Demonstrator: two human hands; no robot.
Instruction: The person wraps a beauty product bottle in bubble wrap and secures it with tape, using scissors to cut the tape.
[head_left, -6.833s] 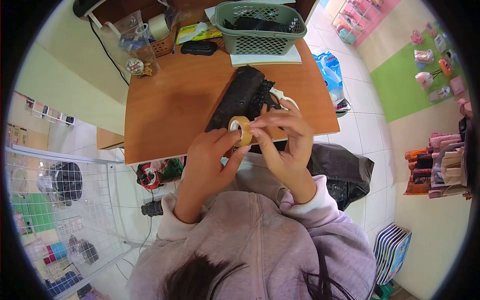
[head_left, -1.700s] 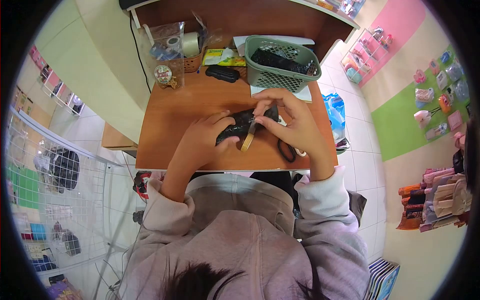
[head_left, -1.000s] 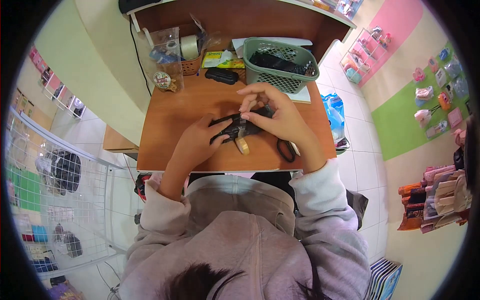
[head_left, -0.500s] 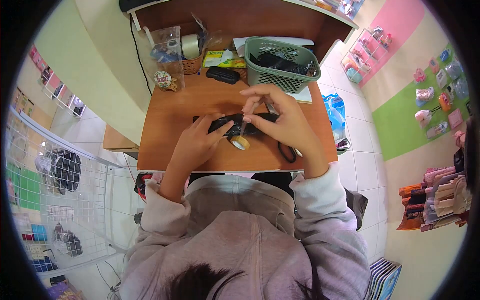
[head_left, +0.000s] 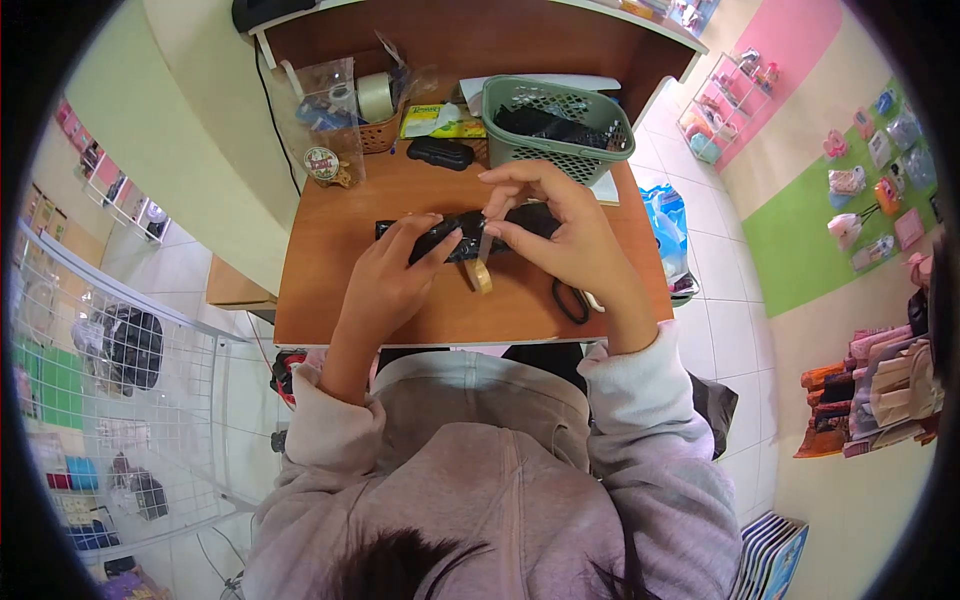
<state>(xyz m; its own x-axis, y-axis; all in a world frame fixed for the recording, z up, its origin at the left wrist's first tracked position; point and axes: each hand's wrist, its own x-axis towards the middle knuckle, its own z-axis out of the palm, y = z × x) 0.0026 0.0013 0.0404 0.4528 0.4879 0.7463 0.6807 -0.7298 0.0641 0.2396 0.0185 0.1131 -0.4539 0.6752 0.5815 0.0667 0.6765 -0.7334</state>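
Note:
A black plastic-wrapped package lies crosswise on the wooden desk. My left hand holds its left part, fingers over the top and thumb along the near side. My right hand pinches a clear strip of tape between thumb and fingertips at the package's middle. From that strip hangs a small roll of tape, edge-on to me, just in front of the package. Scissors with black handle loops rest near my right wrist, partly hidden by it.
Behind the package are a green basket with black packages inside, a black case, a yellow packet and a brown basket with a tape roll. A clear bag stands at the back left. A wire rack is on the left.
The hanging tape roll has turned from showing its face to edge-on. Both hands keep nearly the same place on the package and tape; the view has shifted slightly.

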